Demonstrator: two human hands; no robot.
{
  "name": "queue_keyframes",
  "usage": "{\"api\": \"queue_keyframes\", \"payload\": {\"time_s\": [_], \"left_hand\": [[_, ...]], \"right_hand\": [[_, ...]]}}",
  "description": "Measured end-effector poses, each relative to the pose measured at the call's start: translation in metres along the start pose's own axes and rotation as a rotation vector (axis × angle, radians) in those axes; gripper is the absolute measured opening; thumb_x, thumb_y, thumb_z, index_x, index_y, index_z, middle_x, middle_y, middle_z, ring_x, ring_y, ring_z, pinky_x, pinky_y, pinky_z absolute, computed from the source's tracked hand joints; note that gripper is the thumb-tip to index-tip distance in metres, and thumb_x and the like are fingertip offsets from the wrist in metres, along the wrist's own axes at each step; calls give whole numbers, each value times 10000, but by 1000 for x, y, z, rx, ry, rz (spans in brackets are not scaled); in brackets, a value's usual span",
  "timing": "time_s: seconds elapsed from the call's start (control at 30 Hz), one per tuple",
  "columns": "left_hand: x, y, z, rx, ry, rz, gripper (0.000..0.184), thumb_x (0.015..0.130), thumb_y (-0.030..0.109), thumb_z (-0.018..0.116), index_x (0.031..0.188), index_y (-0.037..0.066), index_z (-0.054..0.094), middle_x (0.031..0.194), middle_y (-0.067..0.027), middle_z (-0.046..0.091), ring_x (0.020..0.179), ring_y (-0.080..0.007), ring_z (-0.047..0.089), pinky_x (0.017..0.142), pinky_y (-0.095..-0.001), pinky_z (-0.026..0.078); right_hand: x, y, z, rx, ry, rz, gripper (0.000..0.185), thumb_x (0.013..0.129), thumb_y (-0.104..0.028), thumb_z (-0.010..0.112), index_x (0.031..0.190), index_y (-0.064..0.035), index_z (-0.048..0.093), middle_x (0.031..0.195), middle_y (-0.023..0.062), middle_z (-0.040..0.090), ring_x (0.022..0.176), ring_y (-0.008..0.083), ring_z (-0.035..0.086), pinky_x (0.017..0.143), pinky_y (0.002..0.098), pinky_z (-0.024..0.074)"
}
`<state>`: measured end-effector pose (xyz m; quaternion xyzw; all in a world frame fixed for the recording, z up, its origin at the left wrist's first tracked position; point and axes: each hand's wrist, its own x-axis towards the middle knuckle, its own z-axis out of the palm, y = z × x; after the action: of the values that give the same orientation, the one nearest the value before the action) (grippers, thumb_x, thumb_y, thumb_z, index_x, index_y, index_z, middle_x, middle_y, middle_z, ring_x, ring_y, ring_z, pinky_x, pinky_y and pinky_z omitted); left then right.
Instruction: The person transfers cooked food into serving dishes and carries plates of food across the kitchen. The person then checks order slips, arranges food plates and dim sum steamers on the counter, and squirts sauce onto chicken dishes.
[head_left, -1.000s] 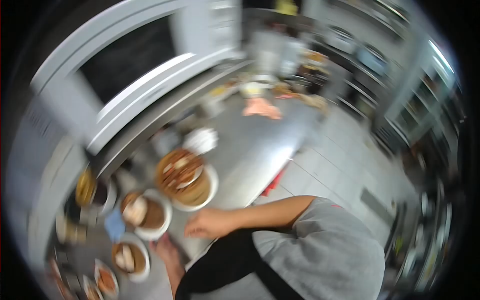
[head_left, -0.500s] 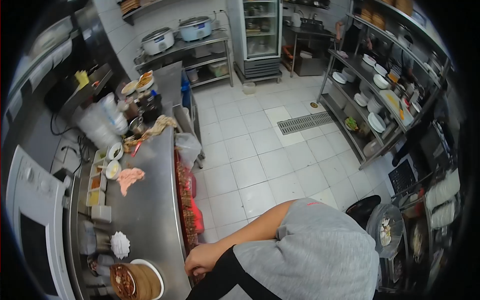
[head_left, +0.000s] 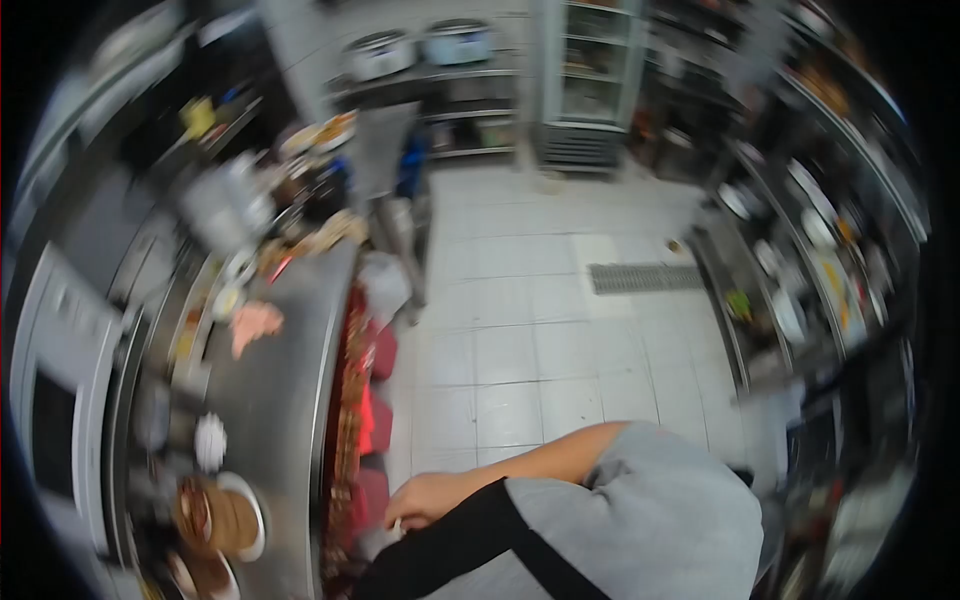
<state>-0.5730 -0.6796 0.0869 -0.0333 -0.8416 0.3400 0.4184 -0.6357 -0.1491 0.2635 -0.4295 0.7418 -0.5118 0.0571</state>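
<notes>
My right hand (head_left: 424, 500) reaches from a grey sleeve across my front, beside the near right edge of the steel counter (head_left: 270, 400). Its fingers are curled in, and a small whitish bit shows at them, too blurred to name. Below the hand, a pale translucent patch (head_left: 376, 542) is smeared by motion. A red strip lined with brown pieces (head_left: 345, 430) runs along the counter's edge, left of the hand. My left hand is out of view. On the counter stand a round brown container (head_left: 236, 522) with a white rim and a white ruffled item (head_left: 210, 442).
Pink-red stools or bins (head_left: 376, 425) line the counter's side. A pink cloth (head_left: 256, 325) and small bowls (head_left: 228, 300) lie farther up. Rice cookers (head_left: 458, 42) and a glass-door fridge (head_left: 590, 90) stand at the back. Shelving (head_left: 745, 300) with dishes is on the right.
The view has swung and blurred, with the room shifting downward and the far part rightward. My right hand has moved slightly right, away from the counter edge.
</notes>
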Motion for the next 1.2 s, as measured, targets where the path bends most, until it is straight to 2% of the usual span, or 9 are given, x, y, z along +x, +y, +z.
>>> {"api": "queue_keyframes", "payload": {"time_s": [0.07, 0.13, 0.17, 0.5, 0.67, 0.73, 0.83, 1.0, 1.2], "left_hand": [[-20, 4, -19, 90, -249, -120, 410, 903, 308, 470, 1267, 120, 463, 1318, -163, 432, 1120, -353, 480, 943, -469, 377], [25, 21, -61, 1, -844, -642, 499, 938, 379, 354, 1385, 168, 285, 1398, -124, 329, 1259, -333, 332, 1012, -467, 296], [44, 22, -72, -6, -963, -654, 508, 938, 403, 325, 1392, 181, 270, 1416, -123, 295, 1295, -324, 271, 1031, -458, 257], [48, 23, -66, -241, -792, -992, 603, 854, 419, 462, 1378, 170, 295, 1445, -151, 198, 1322, -350, 191, 1018, -571, 166], [25, -12, -84, -801, -552, -1105, 349, 831, 292, 560, 1100, 69, 574, 1226, -154, 498, 1203, -277, 411, 994, -487, 275], [3, -30, -95, -1177, -357, -1418, 236, 850, 223, 557, 995, 40, 594, 1047, -103, 571, 1031, -221, 513, 906, -402, 372], [-28, -67, -112, -1428, -133, -1680, 144, 882, 148, 528, 913, 26, 598, 858, -41, 599, 801, -122, 563, 724, -254, 462], [-87, -146, -125, -1505, 6, -2098, 167, 874, 98, 501, 1032, 46, 491, 937, -122, 599, 810, -183, 603, 733, -279, 495], [-97, -200, -113, -1558, -129, -2282, 456, 865, -5, 407, 1270, 120, 240, 933, -216, 598, 827, -291, 633, 694, -305, 530]], "right_hand": [[-4, -6, -2, 14, -25, -23, 215, 775, -60, 594, 990, -70, 598, 897, 109, 614, 829, 292, 589, 705, 372, 478], [1, -20, -3, 25, -65, -26, 223, 790, -68, 604, 1012, -74, 602, 884, 102, 615, 798, 275, 594, 689, 351, 484], [6, -23, -2, 37, -89, -21, 228, 781, -73, 607, 1009, -86, 604, 866, 98, 616, 796, 274, 599, 684, 349, 486], [90, -44, 70, 185, -404, 136, 192, 815, -38, 600, 1004, -63, 626, 786, 90, 620, 664, 165, 590, 624, 264, 473], [160, -2, 166, 491, -559, 432, 190, 835, -85, 597, 1016, -31, 616, 820, 21, 624, 723, 102, 573, 674, 241, 464], [197, 8, 215, 723, -546, 580, 228, 836, -72, 586, 1056, -12, 580, 876, 64, 609, 768, 136, 578, 704, 267, 476], [256, 15, 280, 947, -487, 772, 311, 835, -44, 563, 1134, 4, 491, 946, 112, 576, 819, 190, 582, 733, 312, 492], [371, 56, 372, 1057, -25, 897, 453, 808, 8, 555, 1210, -18, 348, 952, 128, 548, 856, 239, 582, 738, 372, 511], [437, 85, 415, 686, 406, 903, 459, 754, 85, 579, 1167, -7, 403, 980, 147, 578, 719, 241, 625, 499, 315, 555]]}}
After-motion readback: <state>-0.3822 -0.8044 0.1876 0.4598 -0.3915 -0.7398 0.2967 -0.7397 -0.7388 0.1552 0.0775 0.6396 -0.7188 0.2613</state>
